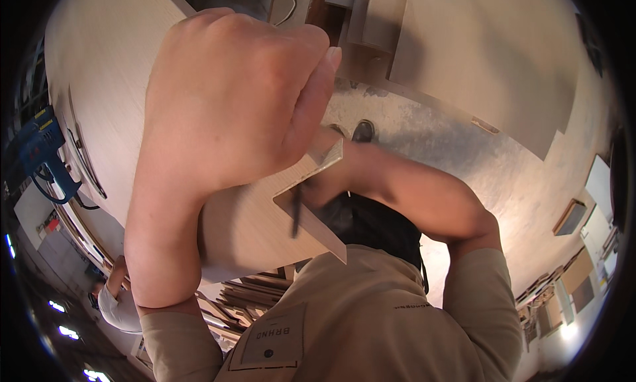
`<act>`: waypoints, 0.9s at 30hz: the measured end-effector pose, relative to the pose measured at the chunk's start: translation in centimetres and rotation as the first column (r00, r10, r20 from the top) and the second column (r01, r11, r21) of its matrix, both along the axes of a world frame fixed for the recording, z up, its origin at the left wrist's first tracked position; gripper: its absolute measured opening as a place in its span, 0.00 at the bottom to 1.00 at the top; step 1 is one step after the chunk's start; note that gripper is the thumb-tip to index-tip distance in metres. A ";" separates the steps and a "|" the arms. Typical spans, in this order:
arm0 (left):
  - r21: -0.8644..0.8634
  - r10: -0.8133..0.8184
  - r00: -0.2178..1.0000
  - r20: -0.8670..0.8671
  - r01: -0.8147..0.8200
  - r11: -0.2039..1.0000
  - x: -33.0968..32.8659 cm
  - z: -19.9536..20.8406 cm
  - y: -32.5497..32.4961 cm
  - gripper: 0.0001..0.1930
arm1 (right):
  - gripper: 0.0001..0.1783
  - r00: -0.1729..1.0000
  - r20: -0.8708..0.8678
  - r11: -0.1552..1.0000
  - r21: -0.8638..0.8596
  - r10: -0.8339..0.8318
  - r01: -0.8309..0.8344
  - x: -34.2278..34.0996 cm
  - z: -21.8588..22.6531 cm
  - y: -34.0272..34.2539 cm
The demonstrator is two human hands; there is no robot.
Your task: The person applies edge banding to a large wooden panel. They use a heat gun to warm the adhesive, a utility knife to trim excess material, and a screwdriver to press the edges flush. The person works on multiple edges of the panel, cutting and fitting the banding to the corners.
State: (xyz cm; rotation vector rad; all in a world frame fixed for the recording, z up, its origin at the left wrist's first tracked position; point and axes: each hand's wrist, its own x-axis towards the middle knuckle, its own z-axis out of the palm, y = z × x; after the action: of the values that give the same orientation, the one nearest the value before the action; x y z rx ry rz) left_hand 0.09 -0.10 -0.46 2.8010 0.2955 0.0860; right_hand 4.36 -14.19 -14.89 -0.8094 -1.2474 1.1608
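Looking past the blue tool (41,143), we find our left hand (232,104) above the wooden board (262,229); we cannot tell its grip. At the board's notch (276,198), our blurry right hand (323,182) grips a thin dark stick (296,213), which we should move slowly and straight.

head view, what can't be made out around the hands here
In the head view:
Left hand: its curled fingers and any grip, hidden by the back of the hand.
Right hand: its fingers, blurred and partly covered by the notched board.
Thin dark object: its kind, lost to blur.
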 end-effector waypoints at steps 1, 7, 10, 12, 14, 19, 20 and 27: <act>0.005 0.009 1.000 -0.006 -0.009 1.000 0.1 0.1 0.0 0.14 | 0.06 1.000 0.030 1.000 0.022 0.006 -0.006 -0.1 0.3 -0.8; -0.021 0.024 1.000 0.018 -0.024 0.999 0.1 0.0 -0.1 0.14 | 0.02 0.980 0.179 0.996 0.048 -0.081 0.074 -0.1 -0.4 -0.2; 0.019 0.030 0.999 0.025 -0.030 0.999 0.3 0.0 -0.1 0.14 | 0.03 0.990 0.098 0.982 0.166 -0.106 0.089 0.1 0.3 -0.4; 0.014 0.018 1.000 0.016 -0.018 1.000 0.2 0.0 -0.1 0.14 | 0.04 0.989 0.134 0.993 0.106 -0.059 0.045 0.3 0.5 -0.1; 0.012 0.018 1.000 0.001 -0.018 1.000 0.1 0.0 -0.1 0.14 | 0.03 0.988 0.125 0.995 -0.026 -0.094 0.098 0.5 0.7 0.1; -0.012 0.045 0.999 -0.009 -0.046 0.999 0.0 -0.1 -0.1 0.13 | 0.05 0.988 0.137 0.987 0.151 -0.067 0.046 0.4 0.8 -0.5; -0.010 0.045 0.999 -0.024 -0.045 0.999 0.0 0.0 -0.2 0.13 | 0.05 0.985 0.173 0.998 0.066 -0.014 0.003 0.3 0.9 -0.5; 0.012 0.050 0.999 -0.004 -0.049 0.999 0.3 1.0 -0.3 0.12 | 0.05 0.964 0.267 0.998 0.054 0.002 -0.017 1.4 1.8 -0.5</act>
State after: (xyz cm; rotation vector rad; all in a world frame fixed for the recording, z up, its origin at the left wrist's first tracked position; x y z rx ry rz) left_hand 0.41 -0.44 0.51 2.8067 0.3666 0.0940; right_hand 5.71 -14.69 -13.13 -0.9415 -1.5001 1.0432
